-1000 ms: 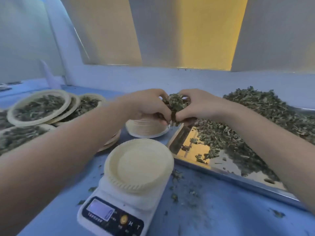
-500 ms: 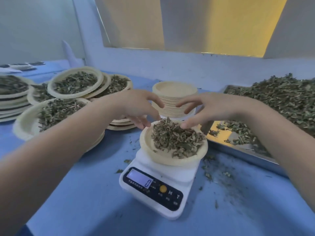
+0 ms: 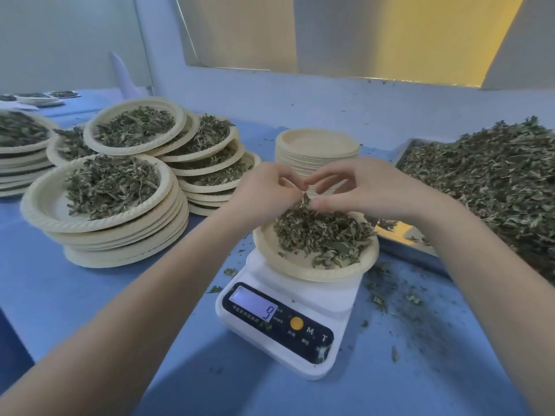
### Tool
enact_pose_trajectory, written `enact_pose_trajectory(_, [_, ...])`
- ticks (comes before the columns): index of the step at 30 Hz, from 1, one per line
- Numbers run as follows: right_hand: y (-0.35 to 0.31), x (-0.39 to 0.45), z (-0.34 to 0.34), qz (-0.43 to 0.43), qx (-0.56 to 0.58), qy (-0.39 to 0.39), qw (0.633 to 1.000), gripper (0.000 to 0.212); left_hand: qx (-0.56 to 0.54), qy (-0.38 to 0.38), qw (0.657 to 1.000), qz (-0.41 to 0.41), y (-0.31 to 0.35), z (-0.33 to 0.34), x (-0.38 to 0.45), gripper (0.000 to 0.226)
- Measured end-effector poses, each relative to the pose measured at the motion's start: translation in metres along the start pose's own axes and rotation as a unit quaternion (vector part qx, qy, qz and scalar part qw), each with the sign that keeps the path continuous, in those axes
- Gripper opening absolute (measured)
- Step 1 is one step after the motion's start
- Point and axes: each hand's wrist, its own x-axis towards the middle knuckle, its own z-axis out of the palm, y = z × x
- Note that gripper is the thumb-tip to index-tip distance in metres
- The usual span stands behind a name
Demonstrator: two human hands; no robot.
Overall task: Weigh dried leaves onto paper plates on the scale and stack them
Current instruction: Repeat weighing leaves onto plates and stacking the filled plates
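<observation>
Above the scale [image 3: 285,322], your left hand [image 3: 264,193] and right hand [image 3: 360,187] both pinch dried leaves [image 3: 321,232] heaped on the paper plate [image 3: 300,270]. Display shows 9. Filled plate stacks [image 3: 120,217] sit left on the worktop [image 3: 75,295].

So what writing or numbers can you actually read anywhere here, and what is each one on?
"9": on the lit display of the white scale.
"M": on the scale's dark panel, right of the orange button.
"T": on the same panel, right of the M.
Small white print under the display, beside it and under the buttons: too small and blurred to read.
Nothing else carries text.
</observation>
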Motion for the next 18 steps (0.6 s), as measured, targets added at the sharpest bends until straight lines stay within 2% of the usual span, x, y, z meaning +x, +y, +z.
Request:
enact_pose_trajectory(5, [0.0, -0.001, -0.001, -0.014, 0.03, 0.009, 0.999, 0.03, -0.02, 0.015, 1.0, -0.004, -0.001, -0.006, 0.001, 0.025])
enact_pose_trajectory(18, [0.005, -0.015, -0.015, 0.006, 0.014, 0.027, 1.0, 0.027, 0.041, 0.013, 0.998, 0.042, 0.015, 0.004, 0.004, 0.026])
